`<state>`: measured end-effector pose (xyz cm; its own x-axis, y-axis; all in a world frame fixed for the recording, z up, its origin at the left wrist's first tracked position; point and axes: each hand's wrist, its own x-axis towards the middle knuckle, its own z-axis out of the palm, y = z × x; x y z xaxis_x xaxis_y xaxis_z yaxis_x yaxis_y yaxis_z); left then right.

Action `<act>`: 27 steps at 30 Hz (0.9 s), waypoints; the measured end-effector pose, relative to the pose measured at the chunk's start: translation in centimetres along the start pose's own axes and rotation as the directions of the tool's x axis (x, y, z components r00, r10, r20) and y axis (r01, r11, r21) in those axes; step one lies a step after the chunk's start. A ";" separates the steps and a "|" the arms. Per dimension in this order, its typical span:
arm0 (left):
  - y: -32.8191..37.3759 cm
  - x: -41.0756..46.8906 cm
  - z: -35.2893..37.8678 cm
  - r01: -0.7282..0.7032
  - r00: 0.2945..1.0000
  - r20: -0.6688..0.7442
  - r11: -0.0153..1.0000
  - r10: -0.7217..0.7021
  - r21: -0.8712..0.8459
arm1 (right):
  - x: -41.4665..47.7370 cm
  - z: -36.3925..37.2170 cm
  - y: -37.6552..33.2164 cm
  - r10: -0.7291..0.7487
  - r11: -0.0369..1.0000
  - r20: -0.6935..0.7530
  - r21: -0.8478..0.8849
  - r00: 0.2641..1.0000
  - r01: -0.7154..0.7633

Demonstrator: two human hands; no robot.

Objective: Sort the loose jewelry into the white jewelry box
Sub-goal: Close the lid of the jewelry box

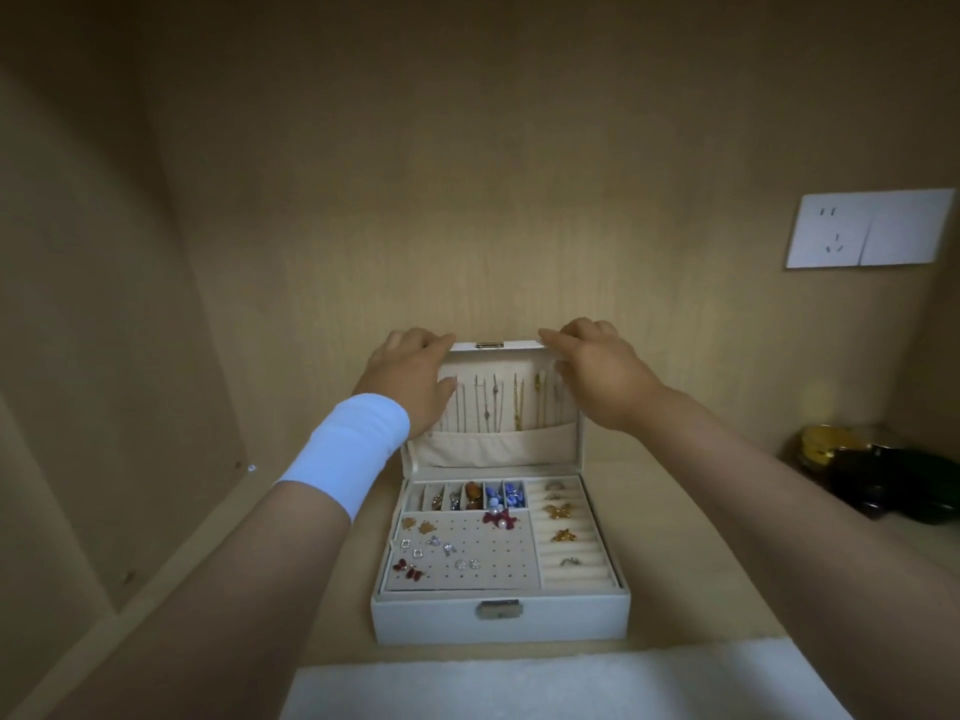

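The white jewelry box (441,623) stands open on a wooden shelf, its lid (493,444) upright. Several necklaces (491,407) hang inside the lid above a fabric pocket. Earrings (441,550) sit on the perforated pad, beads and small pieces fill the narrow compartments (475,495), and rings (561,532) sit in the padded rolls on the right. My left hand (410,379) grips the lid's upper left corner, fingers over the top edge and thumb on the lining. My right hand (597,371) grips the upper right corner the same way.
The box sits in a wooden alcove with walls close on the left and behind. A white wall socket (867,228) is at the right. Dark glass jars (878,472) stand at the right edge. A white cloth (545,688) lies at the front.
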<state>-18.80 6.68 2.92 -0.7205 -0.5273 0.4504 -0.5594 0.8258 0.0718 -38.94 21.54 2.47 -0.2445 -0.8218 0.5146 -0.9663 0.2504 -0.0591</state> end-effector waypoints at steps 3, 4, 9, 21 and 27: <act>0.7 -2.5 -1.0 -0.050 0.990 -0.133 0.999 0.048 -0.008 | -2.2 -1.5 -0.5 -0.072 0.997 -0.070 0.024 0.995 0.074; 0.8 -3.4 -1.2 -0.073 0.985 -0.156 0.997 0.069 -0.018 | -3.1 -1.9 -0.8 -0.090 0.994 -0.079 0.057 0.993 0.095; 1.7 -9.2 -1.0 -0.149 0.975 -0.171 0.989 0.143 -0.022 | -9.6 -2.5 -2.8 -0.066 0.966 -0.066 0.246 0.996 0.081; 2.2 -17.8 3.8 -0.135 0.991 -0.023 0.984 0.133 -0.113 | -18.9 2.6 -4.2 -0.078 0.960 0.074 0.275 0.994 0.054; 3.0 -18.6 4.3 -0.100 0.994 -0.066 0.988 0.092 -0.119 | -19.8 3.9 -4.7 -0.041 0.964 0.014 0.263 0.999 0.036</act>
<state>-8.79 18.12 -9.05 -0.7403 -0.4343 0.5132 -0.4317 0.8923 0.1323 -29.89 34.60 -10.75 -0.2061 -0.8383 0.5048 -0.9614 0.0774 -0.2639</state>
